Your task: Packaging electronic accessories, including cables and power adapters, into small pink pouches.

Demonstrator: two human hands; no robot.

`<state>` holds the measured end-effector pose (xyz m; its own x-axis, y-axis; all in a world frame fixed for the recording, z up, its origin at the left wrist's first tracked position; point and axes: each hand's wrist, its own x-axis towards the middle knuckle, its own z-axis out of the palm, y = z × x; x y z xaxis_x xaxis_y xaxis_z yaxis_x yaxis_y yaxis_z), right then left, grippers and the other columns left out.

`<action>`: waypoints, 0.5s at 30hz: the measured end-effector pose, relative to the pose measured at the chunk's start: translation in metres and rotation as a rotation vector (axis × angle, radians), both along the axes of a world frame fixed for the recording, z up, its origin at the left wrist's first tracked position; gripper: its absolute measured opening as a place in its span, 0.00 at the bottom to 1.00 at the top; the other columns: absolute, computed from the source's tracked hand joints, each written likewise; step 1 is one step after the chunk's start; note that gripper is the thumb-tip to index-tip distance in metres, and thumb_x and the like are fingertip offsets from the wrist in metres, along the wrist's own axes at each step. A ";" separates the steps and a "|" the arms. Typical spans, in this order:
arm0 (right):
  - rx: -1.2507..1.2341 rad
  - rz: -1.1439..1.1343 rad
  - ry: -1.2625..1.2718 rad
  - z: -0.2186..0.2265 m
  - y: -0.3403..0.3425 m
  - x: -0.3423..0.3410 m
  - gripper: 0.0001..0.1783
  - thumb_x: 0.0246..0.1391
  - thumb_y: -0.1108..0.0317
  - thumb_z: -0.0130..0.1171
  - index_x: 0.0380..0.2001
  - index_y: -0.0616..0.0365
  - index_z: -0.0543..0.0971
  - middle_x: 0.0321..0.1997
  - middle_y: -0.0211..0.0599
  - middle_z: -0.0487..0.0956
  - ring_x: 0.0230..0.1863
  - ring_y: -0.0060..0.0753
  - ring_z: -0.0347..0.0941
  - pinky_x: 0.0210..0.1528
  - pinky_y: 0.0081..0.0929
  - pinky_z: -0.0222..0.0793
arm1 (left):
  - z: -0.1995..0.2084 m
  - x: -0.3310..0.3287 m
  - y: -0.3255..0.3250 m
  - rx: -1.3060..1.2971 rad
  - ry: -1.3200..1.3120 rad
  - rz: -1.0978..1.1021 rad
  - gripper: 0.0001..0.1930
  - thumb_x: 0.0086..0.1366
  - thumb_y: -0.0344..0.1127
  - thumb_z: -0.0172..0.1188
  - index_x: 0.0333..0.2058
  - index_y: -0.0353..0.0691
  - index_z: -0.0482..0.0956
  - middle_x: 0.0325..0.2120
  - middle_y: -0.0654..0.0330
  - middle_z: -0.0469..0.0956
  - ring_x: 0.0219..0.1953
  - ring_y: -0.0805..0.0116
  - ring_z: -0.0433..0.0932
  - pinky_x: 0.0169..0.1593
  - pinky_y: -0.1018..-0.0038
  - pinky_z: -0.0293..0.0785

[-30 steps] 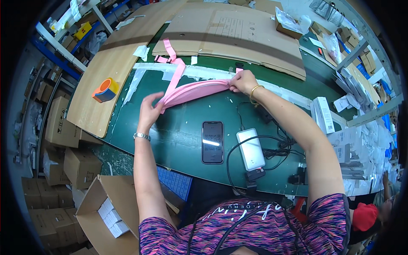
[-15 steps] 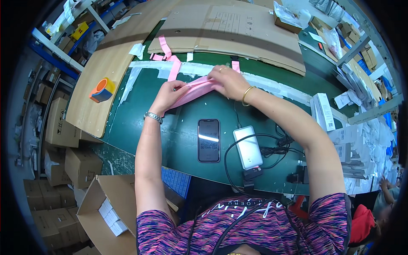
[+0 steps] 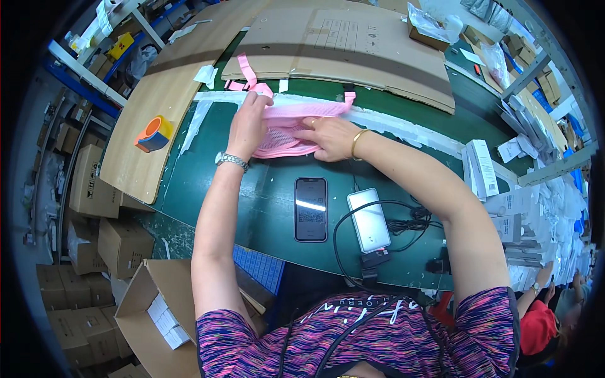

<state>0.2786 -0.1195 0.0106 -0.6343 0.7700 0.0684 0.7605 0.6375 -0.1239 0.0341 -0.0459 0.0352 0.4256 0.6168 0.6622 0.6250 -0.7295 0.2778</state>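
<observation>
A pink mesh fabric piece with straps (image 3: 287, 126) lies on the green table (image 3: 265, 208), its straps trailing toward the cardboard at the back. My left hand (image 3: 247, 126) grips its left edge, fingers curled over the fabric. My right hand (image 3: 328, 137) presses flat on its right part, a gold bangle on the wrist. A watch sits on my left wrist.
A black phone (image 3: 311, 209) and a white power bank (image 3: 370, 220) with black cables lie near the front of the table. Flat cardboard sheets (image 3: 353, 44) lie behind. An orange tape roll (image 3: 153, 133) sits on the left board. White boxes (image 3: 482, 167) stand right; open cartons below left.
The stretched pink piece has been brought down and folded flat on the table. My hands moved closer together; the right one went from gripping the end to pressing on the fabric.
</observation>
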 end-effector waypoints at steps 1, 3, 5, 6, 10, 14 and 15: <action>-0.007 -0.007 -0.042 -0.003 0.002 0.001 0.36 0.51 0.62 0.64 0.67 0.42 0.74 0.50 0.46 0.84 0.53 0.51 0.82 0.59 0.47 0.77 | 0.004 0.005 -0.002 -0.024 0.057 0.096 0.15 0.62 0.21 0.59 0.47 0.40 0.77 0.44 0.48 0.76 0.38 0.47 0.80 0.42 0.59 0.77; -0.059 -0.016 -0.072 0.001 0.003 -0.009 0.38 0.51 0.60 0.63 0.69 0.38 0.73 0.51 0.47 0.84 0.54 0.51 0.82 0.59 0.47 0.77 | 0.006 0.006 -0.002 -0.048 0.119 0.201 0.18 0.60 0.19 0.59 0.48 0.41 0.76 0.45 0.49 0.76 0.42 0.47 0.80 0.44 0.59 0.78; -0.162 -0.029 -0.136 0.009 0.001 -0.019 0.40 0.53 0.56 0.62 0.72 0.31 0.70 0.52 0.49 0.84 0.56 0.51 0.81 0.61 0.47 0.76 | 0.005 0.007 -0.003 -0.113 0.139 0.227 0.21 0.59 0.15 0.57 0.49 0.43 0.76 0.47 0.49 0.75 0.47 0.48 0.81 0.46 0.60 0.80; -0.164 -0.027 -0.133 0.013 0.001 -0.022 0.40 0.53 0.56 0.62 0.72 0.31 0.70 0.52 0.49 0.84 0.56 0.51 0.81 0.61 0.47 0.76 | 0.004 0.006 -0.004 -0.147 0.149 0.239 0.22 0.59 0.13 0.56 0.50 0.43 0.76 0.48 0.50 0.74 0.49 0.48 0.81 0.48 0.60 0.81; -0.139 -0.085 -0.219 0.016 0.002 -0.022 0.39 0.57 0.54 0.59 0.73 0.27 0.69 0.55 0.47 0.84 0.57 0.50 0.81 0.61 0.46 0.76 | -0.007 -0.001 0.000 -0.042 -0.003 -0.223 0.22 0.57 0.13 0.54 0.46 0.45 0.77 0.54 0.53 0.71 0.53 0.50 0.81 0.50 0.60 0.83; -0.159 -0.077 -0.113 -0.002 0.013 -0.005 0.41 0.55 0.56 0.65 0.74 0.36 0.68 0.65 0.46 0.79 0.55 0.50 0.82 0.60 0.43 0.77 | -0.005 0.029 -0.024 -0.194 -0.110 -0.220 0.21 0.54 0.13 0.56 0.44 0.42 0.78 0.57 0.53 0.68 0.55 0.51 0.80 0.56 0.61 0.83; -0.211 -0.038 -0.073 0.002 0.015 -0.002 0.40 0.55 0.55 0.67 0.72 0.39 0.70 0.62 0.46 0.81 0.54 0.49 0.83 0.60 0.42 0.78 | -0.007 0.031 -0.024 -0.207 -0.112 -0.235 0.21 0.54 0.13 0.56 0.44 0.42 0.78 0.57 0.53 0.68 0.55 0.51 0.80 0.56 0.61 0.83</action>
<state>0.2769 -0.1046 0.0131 -0.6015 0.7861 -0.1423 0.7956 0.5736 -0.1949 0.0649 -0.0698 0.0284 0.5037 0.6369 0.5836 0.4034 -0.7708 0.4930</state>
